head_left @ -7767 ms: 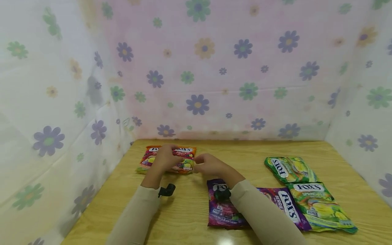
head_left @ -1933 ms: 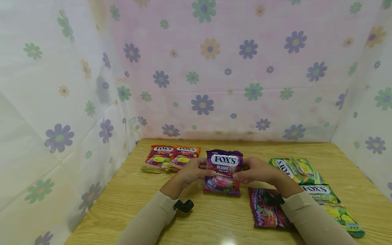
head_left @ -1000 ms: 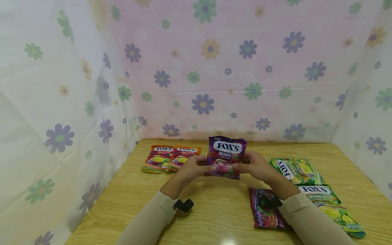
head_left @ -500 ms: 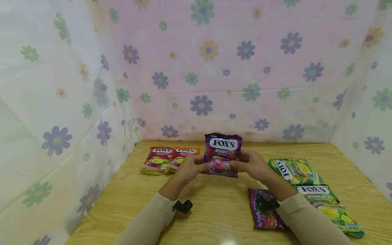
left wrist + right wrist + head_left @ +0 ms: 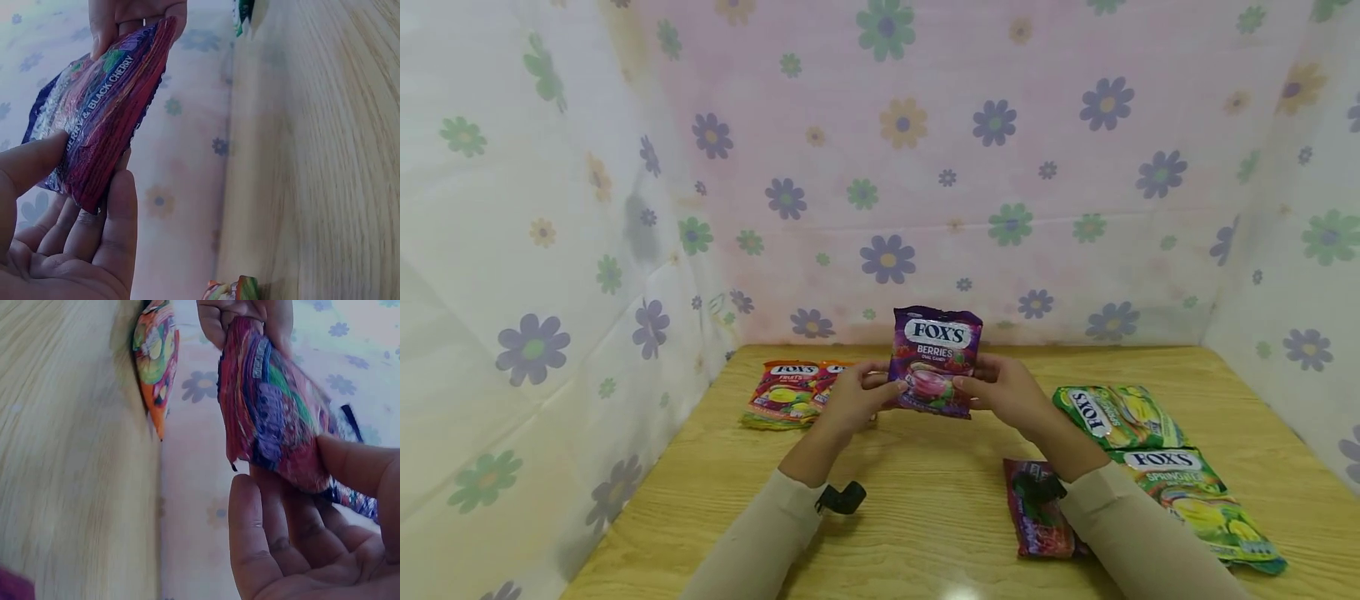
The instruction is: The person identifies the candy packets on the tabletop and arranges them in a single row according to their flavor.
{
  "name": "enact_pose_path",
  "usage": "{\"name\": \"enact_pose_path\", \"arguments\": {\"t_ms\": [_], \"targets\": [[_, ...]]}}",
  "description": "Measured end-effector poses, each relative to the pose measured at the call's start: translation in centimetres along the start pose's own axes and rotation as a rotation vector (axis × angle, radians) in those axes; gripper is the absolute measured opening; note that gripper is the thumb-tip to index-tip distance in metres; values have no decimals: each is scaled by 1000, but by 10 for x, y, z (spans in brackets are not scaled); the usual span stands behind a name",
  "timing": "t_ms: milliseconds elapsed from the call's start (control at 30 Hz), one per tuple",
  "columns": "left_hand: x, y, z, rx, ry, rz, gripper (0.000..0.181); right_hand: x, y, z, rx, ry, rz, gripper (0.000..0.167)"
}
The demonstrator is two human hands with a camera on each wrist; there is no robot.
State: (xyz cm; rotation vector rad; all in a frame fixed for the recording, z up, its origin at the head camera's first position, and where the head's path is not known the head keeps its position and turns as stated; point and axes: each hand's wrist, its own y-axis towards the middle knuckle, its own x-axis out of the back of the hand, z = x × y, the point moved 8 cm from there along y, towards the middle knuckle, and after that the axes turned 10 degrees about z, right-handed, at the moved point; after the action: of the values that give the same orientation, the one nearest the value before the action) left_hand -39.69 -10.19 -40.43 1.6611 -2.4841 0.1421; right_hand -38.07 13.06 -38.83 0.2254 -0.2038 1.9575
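A purple bag of Fox's Berries candy (image 5: 934,360) is held upright above the table, its front turned toward me in the head view. My left hand (image 5: 853,398) pinches its left edge, thumb in front and fingers behind. On the opposite edge my right hand (image 5: 1009,395) grips it the same way. Both wrist views show the bag's lower end, with the left hand's thumb (image 5: 39,161) and the right hand's thumb (image 5: 357,464) pressing its face. A second purple candy bag (image 5: 1037,521) lies on the table below my right forearm, which partly covers it.
Two orange bags of Fox's Fruits candy (image 5: 784,392) lie overlapping at the back left, partly behind my left hand. On the right are two green Fox's candy bags, an upper one (image 5: 1120,417) and a lower one (image 5: 1206,508). Floral cloth (image 5: 955,200) walls the table (image 5: 917,508).
Earlier both hands were at the orange bags, and the purple bags lay at the front right. One purple bag has since been taken up by both hands and raised higher, shifting slightly left.
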Motion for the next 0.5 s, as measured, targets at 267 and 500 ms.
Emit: {"name": "enact_pose_path", "arguments": {"t_ms": [267, 500], "targets": [[13, -3, 0, -4, -8, -74, 38, -5, 14, -4, 14, 122, -83, 47], [19, -1, 9, 47, -64, -69, 38, -8, 23, -18, 14, 147, -123, 43]]}}
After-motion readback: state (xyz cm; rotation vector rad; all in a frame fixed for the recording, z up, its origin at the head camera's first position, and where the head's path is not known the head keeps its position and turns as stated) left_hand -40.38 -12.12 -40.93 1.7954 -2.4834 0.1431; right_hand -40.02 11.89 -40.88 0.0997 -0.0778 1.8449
